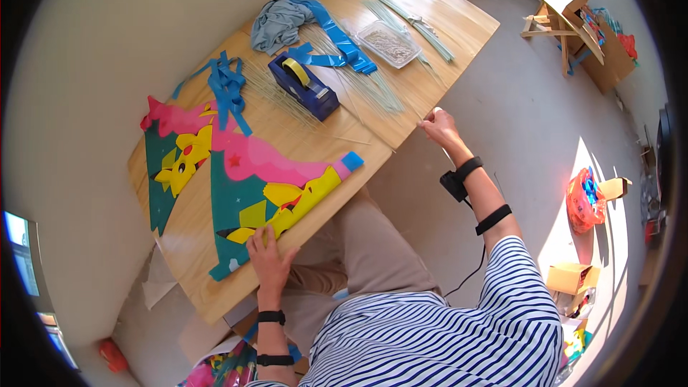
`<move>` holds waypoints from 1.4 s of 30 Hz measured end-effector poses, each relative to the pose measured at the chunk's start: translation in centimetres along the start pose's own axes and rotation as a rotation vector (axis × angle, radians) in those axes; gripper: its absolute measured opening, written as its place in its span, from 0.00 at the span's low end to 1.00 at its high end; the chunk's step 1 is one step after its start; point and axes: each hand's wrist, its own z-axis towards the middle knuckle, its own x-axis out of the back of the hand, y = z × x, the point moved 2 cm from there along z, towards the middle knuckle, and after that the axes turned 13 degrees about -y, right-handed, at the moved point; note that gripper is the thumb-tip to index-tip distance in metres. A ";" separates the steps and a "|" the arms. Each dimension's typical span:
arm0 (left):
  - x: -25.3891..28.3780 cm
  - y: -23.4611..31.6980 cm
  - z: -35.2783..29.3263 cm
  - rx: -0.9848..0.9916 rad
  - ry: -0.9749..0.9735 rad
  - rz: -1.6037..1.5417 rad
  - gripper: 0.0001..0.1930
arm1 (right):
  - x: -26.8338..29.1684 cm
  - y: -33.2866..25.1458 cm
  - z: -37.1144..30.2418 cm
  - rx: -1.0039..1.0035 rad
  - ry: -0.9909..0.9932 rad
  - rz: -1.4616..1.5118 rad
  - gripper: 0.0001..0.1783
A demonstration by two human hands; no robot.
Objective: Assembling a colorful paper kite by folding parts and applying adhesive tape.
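Note:
A triangular printed fabric sheet [244,201] in dark green, pink and yellow, resembling a kite, lies along the table's near edge. A blue patch [352,161] marks its right tip. My left hand [269,261] rests on its yellow lower edge, fingers extended and thumb apart. Beyond the table's right edge, my right hand [440,129] is closed in a pinch; what its fingertips hold, if anything, is too small to make out. A second similar sheet [161,165] lies to the left. A blue tape dispenser [304,89] with yellowish tape stands mid-table among thin pale rods [269,97].
On the wooden table [459,25] are blue strips [228,89], a grey-blue cloth [279,25], a clear tub of small pieces [389,44] and bundled pale rods [423,29]. A red bag [584,204] and cardboard boxes [570,277] stand on the floor at right.

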 end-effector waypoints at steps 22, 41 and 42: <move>-0.9 -0.9 0.0 0.028 0.017 0.006 0.44 | -1.5 5.3 -8.4 0.034 -0.087 0.572 0.05; -0.9 -0.5 0.1 0.083 0.048 -0.066 0.44 | -16.1 -15.7 -21.4 1.202 0.109 -0.224 0.12; -1.0 -0.5 0.1 0.079 0.052 -0.058 0.44 | -18.0 -17.2 -21.7 1.245 0.100 -0.227 0.09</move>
